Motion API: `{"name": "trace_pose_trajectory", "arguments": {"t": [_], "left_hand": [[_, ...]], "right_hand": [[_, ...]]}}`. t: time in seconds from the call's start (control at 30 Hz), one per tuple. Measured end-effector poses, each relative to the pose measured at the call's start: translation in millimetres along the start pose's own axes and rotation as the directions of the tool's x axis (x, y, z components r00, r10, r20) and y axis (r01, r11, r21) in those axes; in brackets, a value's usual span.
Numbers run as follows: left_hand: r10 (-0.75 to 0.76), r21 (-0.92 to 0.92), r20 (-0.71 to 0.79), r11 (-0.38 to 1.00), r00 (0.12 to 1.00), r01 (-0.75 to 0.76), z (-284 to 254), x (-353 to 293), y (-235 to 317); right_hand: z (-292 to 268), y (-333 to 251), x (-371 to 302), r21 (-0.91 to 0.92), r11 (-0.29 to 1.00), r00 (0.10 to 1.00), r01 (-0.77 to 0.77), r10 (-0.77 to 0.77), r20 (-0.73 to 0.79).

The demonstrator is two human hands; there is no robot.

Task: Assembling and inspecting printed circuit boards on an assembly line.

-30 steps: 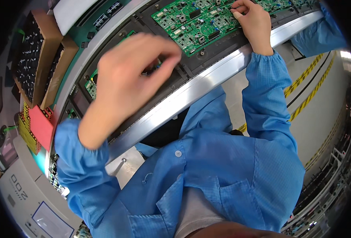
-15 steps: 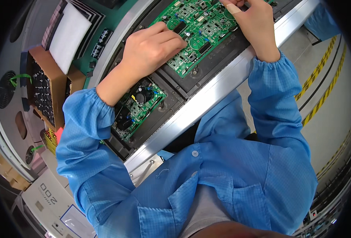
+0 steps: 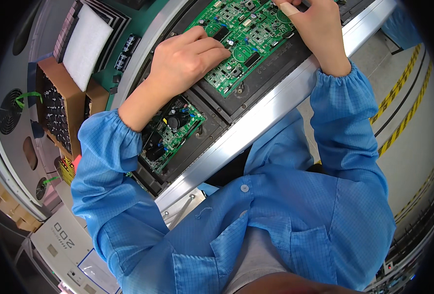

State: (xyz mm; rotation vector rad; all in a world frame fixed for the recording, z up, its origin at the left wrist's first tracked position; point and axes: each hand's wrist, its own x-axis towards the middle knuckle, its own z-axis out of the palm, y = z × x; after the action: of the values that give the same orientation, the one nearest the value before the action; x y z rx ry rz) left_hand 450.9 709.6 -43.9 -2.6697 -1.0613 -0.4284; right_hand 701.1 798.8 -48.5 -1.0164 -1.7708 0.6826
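A large green circuit board (image 3: 248, 41) lies in a black carrier frame (image 3: 256, 90), studded with chips, capacitors and round printed outlines. Over its left edge my left hand (image 3: 185, 61) rests with curled fingers, their tips at the board's surface; whatever they grip is hidden. At the far edge of the view my right hand (image 3: 320, 29) bends over the board's right part, thumb and fingers drawn together; a tan strip wraps the thumb. What sits in that pinch cannot be made out. Beneath my left wrist, a smaller populated board (image 3: 177, 130) with a round black part occupies another bay.
A silver metal rail (image 3: 261, 120) runs along the carrier's near side. To the left stand a cardboard box (image 3: 60, 108) of black capacitors and a white foam sheet (image 3: 87, 46). Several loose black cylindrical capacitors (image 3: 127, 51) lie on the green mat. Yellow-black tape (image 3: 398, 127) marks the floor at right.
The view has shifted slightly. Both hands stay at nearly the same spots on the large board, with no clear change in their grip.
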Motion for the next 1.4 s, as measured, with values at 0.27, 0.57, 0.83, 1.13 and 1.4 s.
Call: {"name": "trace_pose_trajectory", "arguments": {"t": [0.27,0.57,0.83,1.13,1.4], "left_hand": [[0.014,0.013,0.013,1.0,1.0,-0.014,3,3,-4],[-0.004,-0.018,0.02,1.0,1.0,0.005,3,-1,-3],[-0.003,0.017,0.035,1.0,0.999,0.003,-2,1,-4],[-0.014,0.108,0.045,0.994,0.999,0.009,-35,-21,-4],[-0.546,0.23,-0.259,0.767,0.797,0.6,-112,-107,-88]], "right_hand": [[-1,-1,-2,-0.01,1.0,1.0,0.008,-0.008,-0.008],[-1,2,-3,0.009,1.0,1.0,-0.009,0.009,0.008],[5,1,4,0.053,0.999,1.0,-0.009,0.008,0.028],[14,32,-6,-0.032,0.993,0.993,0.113,-0.113,0.021],[61,-80,52,0.156,0.889,0.837,0.431,-0.458,0.3]]}}
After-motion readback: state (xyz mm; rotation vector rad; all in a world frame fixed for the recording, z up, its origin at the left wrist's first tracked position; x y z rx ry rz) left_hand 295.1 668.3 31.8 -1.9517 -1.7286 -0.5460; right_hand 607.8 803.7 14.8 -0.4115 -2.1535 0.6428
